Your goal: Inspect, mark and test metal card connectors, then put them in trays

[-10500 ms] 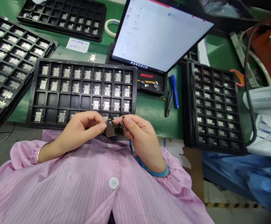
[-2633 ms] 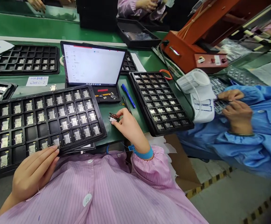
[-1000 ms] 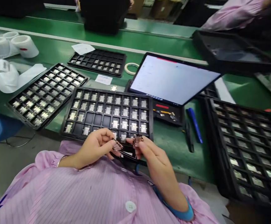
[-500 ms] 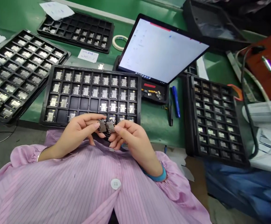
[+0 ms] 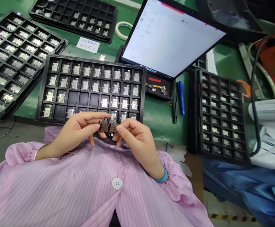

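Between thumb and fingers, my left hand (image 5: 82, 127) pinches a small circuit board with a metal card-slot shield (image 5: 103, 125). A second board of the same look (image 5: 113, 126) is pinched in my right hand (image 5: 136, 138). The two boards are side by side and close together; I cannot tell whether they touch. Both hands are closed, just in front of my chest at the near edge of a black compartment tray (image 5: 41, 104). Similar boards (image 5: 95, 85) fill most of its pockets, and several pockets in the lower rows are bare. My fingers hide part of the bottom row.
More loaded trays stand at the left (image 5: 63, 44), at the back (image 5: 114, 23) and at the right (image 5: 196, 110). A laptop (image 5: 172, 37) is behind the middle tray. Tweezers (image 5: 174, 112), a blue pen (image 5: 181, 97), a tape roll (image 5: 117, 31) and a handwritten label (image 5: 87, 45) lie on the green bench.
The head view has shifted slightly, so the bench appears higher and a little larger. Both hands keep hold of their boards, which now show more of their metal faces.
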Demonstrator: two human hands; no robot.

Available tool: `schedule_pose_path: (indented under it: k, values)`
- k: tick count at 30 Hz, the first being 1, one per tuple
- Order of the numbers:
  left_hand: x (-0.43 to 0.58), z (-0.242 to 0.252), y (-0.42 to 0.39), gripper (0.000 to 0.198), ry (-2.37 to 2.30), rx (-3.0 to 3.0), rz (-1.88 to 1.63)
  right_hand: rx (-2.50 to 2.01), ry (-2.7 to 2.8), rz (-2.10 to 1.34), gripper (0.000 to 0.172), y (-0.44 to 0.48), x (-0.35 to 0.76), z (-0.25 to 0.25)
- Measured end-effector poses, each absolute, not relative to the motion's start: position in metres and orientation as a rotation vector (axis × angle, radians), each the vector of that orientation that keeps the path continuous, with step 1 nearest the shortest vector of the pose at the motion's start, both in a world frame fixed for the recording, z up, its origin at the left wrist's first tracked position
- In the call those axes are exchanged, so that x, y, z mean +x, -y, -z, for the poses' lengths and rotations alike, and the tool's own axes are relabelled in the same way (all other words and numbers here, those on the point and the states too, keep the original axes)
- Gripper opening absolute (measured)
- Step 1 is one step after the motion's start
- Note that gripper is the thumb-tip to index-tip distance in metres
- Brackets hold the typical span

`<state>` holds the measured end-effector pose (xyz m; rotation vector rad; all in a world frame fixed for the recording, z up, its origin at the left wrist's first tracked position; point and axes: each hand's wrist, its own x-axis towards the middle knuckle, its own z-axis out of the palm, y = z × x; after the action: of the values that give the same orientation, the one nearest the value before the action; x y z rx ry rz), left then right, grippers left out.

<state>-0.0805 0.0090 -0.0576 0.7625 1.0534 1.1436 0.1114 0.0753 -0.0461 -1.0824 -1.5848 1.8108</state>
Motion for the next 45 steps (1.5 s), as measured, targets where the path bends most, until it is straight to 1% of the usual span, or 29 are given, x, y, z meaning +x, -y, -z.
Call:
schedule_pose_path:
  k: [16, 45]
  values:
    - [-0.083, 0.057, -0.009, 0.032, -1.026, 0.743, -1.121, -1.11, 1.702, -1.737, 0.022, -0.073, 0.112, 0.045]
    - [-0.093, 0.06, -0.004, 0.029, -1.121, 0.774, -1.083, -1.057, 1.865, -1.666, 0.025, -0.075, 0.106, 0.039]
